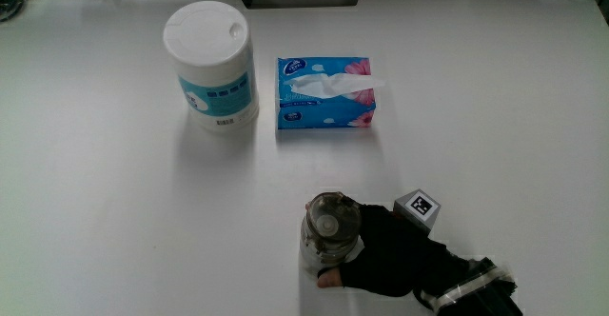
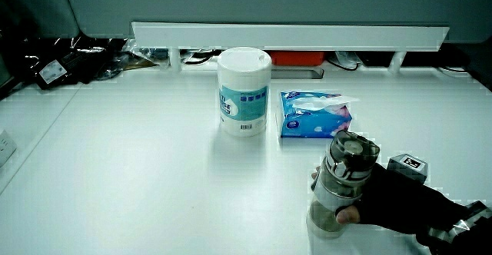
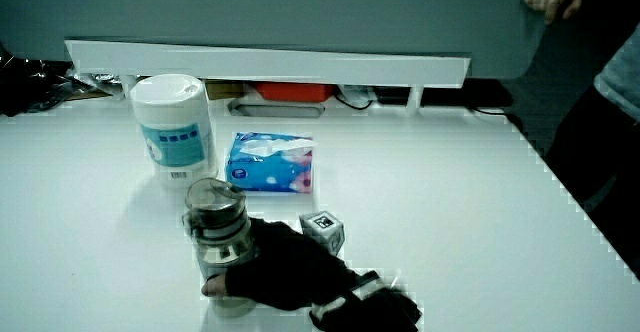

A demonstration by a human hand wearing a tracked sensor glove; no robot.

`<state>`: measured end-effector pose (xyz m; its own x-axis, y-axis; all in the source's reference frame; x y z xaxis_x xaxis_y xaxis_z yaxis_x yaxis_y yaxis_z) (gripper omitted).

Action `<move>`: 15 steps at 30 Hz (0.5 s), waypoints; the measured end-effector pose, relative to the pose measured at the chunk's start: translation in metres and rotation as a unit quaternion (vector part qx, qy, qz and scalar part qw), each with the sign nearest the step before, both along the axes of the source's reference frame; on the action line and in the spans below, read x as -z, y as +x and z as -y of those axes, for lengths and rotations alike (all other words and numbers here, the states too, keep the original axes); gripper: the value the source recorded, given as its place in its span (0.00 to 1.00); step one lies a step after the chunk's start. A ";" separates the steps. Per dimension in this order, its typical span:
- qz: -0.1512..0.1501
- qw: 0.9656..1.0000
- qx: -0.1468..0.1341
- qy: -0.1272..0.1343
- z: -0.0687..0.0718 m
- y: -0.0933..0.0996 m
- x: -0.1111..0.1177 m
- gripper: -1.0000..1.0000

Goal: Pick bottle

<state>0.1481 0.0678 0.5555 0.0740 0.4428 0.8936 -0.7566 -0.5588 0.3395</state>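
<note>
The bottle [image 1: 329,236] stands upright on the bench [image 1: 114,221], nearer to the person than the tissue box [image 1: 325,93], with bare surface between the two. The hand [image 1: 398,259] is at the bottle's side, and its fingers [image 2: 347,214] are wrapped round the clear body, with the thumb tip showing against the lower part in both side views. So the grip is closed on the bottle, below its grey cap [image 3: 213,199].

By my reading, the step in hand is the grasp itself: the hold looks made, but the bottle's base seems to sit on the bench, so the lift is not yet done. Whether the base has just left the surface cannot be told for certain.

The next move calls for a straight rise, keeping the bottle upright and the hold firm, since the smooth clear wall may slip in the glove. The wipes canister [image 1: 211,64] stands beside the tissue box, farther from the person than the bottle and well apart from it, so neither should hinder the lift.
</note>
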 end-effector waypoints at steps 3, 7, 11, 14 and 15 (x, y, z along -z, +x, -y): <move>-0.002 1.000 -0.011 0.004 0.000 0.000 0.002 0.78; -0.004 0.999 -0.025 0.022 -0.001 0.001 0.002 0.86; -0.009 0.998 -0.040 0.037 -0.003 0.002 0.001 0.94; -0.009 0.998 -0.047 0.040 -0.005 0.003 0.001 1.00; -0.011 0.998 -0.048 0.043 -0.005 0.003 0.002 1.00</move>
<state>0.1510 0.0725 0.5540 0.0548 0.3703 0.9273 -0.6908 -0.6565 0.3030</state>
